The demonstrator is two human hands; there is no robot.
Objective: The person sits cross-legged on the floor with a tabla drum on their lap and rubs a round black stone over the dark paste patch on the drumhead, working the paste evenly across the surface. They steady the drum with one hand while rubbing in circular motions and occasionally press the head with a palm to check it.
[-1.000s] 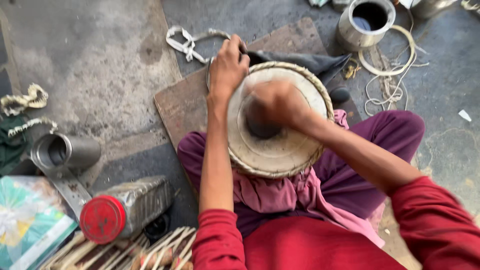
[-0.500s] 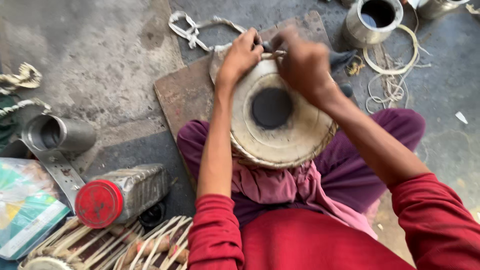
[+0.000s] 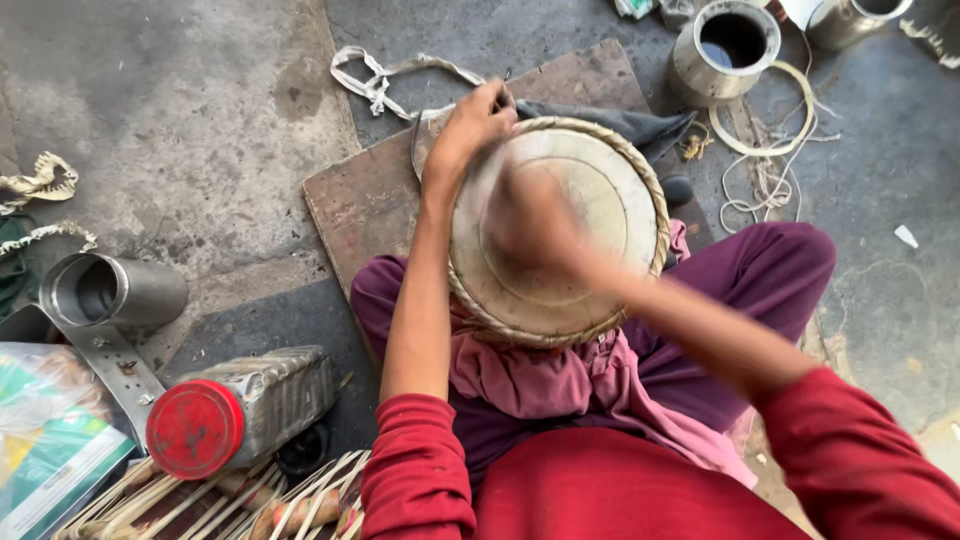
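Note:
A round drum (image 3: 590, 180) with a pale skin head and a braided rim rests on my lap, tilted toward me. My left hand (image 3: 478, 122) grips the drum's far left rim, fingers curled over the braid next to a small dark tool tip. My right hand (image 3: 535, 225) lies blurred over the centre of the drum skin and hides the dark centre spot. Whether it holds anything I cannot tell. A pink cloth (image 3: 560, 380) lies under the drum on my purple trousers.
A brown board (image 3: 370, 200) lies on the concrete under the drum. A steel cup (image 3: 725, 45) and pale cord loops (image 3: 770, 130) sit far right. On the left are a steel cylinder (image 3: 105, 290), a red-capped tin (image 3: 235, 410) and strips of cane (image 3: 200, 500).
My right hand has come back from the drum's far rim onto the centre of the skin, moving fast. My left hand stays on the far left rim.

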